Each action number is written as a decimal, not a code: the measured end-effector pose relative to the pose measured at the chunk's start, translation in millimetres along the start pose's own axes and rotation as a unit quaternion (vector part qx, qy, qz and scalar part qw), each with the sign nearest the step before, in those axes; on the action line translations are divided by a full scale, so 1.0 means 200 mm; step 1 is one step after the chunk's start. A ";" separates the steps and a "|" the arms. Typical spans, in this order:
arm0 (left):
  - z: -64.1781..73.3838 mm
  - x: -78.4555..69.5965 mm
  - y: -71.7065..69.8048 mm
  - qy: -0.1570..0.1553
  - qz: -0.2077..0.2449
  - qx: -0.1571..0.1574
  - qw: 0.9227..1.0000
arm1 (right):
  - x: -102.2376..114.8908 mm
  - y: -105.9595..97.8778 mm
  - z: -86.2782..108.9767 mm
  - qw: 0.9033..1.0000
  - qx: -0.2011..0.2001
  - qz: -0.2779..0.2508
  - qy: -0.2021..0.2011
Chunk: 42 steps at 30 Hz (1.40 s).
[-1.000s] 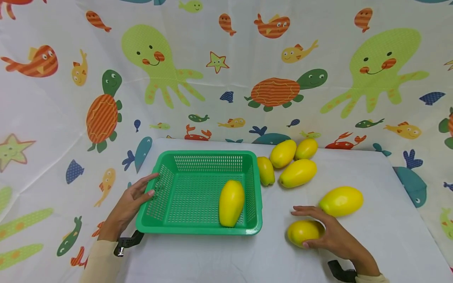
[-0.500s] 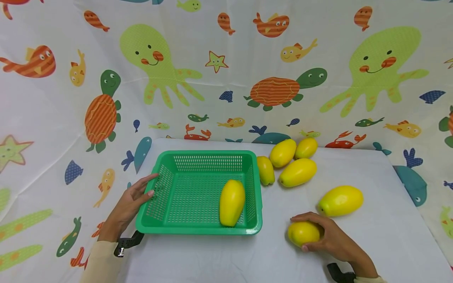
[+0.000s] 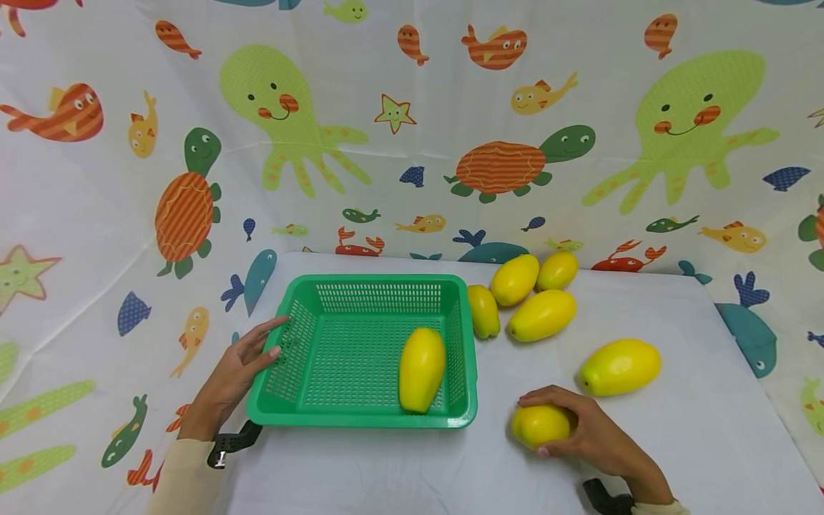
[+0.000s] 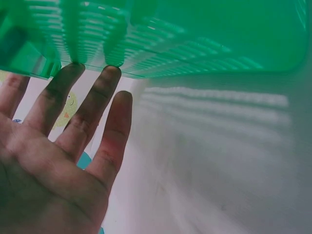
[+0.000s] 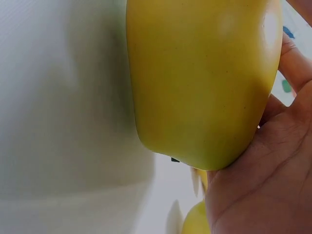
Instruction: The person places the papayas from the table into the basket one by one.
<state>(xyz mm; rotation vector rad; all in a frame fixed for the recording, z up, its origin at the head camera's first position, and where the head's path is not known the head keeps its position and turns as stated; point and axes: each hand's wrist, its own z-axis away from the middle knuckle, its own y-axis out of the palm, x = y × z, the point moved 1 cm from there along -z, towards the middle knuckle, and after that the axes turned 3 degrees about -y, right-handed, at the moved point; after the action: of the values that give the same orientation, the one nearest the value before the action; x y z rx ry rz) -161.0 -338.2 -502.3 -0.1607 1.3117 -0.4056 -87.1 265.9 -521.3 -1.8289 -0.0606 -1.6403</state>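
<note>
A small yellow papaya [image 3: 541, 427] is in my right hand [image 3: 595, 429], fingers round its far side and thumb round its near side. In the right wrist view, the papaya [image 5: 202, 83] fills the middle, its blunt end beside the palm. At the left end of a green plastic basket [image 3: 360, 421], my left hand [image 3: 239, 363] rests with fingers spread and thumb at the rim. The left wrist view has its straight fingertips against the basket's outer wall [image 4: 195, 44]. Another yellow papaya [image 3: 422, 370] lies inside the basket, towards its right side.
Several yellow papayas [image 3: 542, 315] lie grouped just right of the basket's far corner. A larger papaya [image 3: 621, 367] lies beyond my right hand. The white tabletop [image 3: 399, 472] meets an upright sheet with sea-animal prints [image 3: 399, 229] at the back.
My right hand has closed round the small papaya and moved it slightly left. The left hand and the basket have stayed in place.
</note>
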 end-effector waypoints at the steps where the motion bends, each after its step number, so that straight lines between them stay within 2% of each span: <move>1: 0.00 0.00 0.00 0.000 0.000 0.000 1.000 | 0.01 0.00 0.00 1.000 0.002 0.000 -0.001; 12: -0.01 0.01 -0.01 0.009 0.018 0.011 1.000 | 0.13 -0.04 -0.06 0.999 0.003 0.016 -0.031; 20: -0.01 0.01 -0.01 0.001 0.007 0.005 1.000 | 0.22 -0.08 -0.12 0.999 0.022 0.022 -0.016; 32: -0.01 0.01 0.00 -0.002 0.013 0.004 1.000 | 0.33 -0.10 -0.22 0.998 0.028 0.034 -0.039; 42: 0.00 -0.01 0.00 -0.008 0.028 0.007 1.000 | 0.40 -0.10 -0.30 0.996 0.033 0.030 -0.083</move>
<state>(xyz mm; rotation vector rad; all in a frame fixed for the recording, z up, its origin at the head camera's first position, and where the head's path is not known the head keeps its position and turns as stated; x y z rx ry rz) -161.6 -337.6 -501.2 -0.1144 1.2946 -0.3655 -131.1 220.8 -441.7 -1.8951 -0.1299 -1.4259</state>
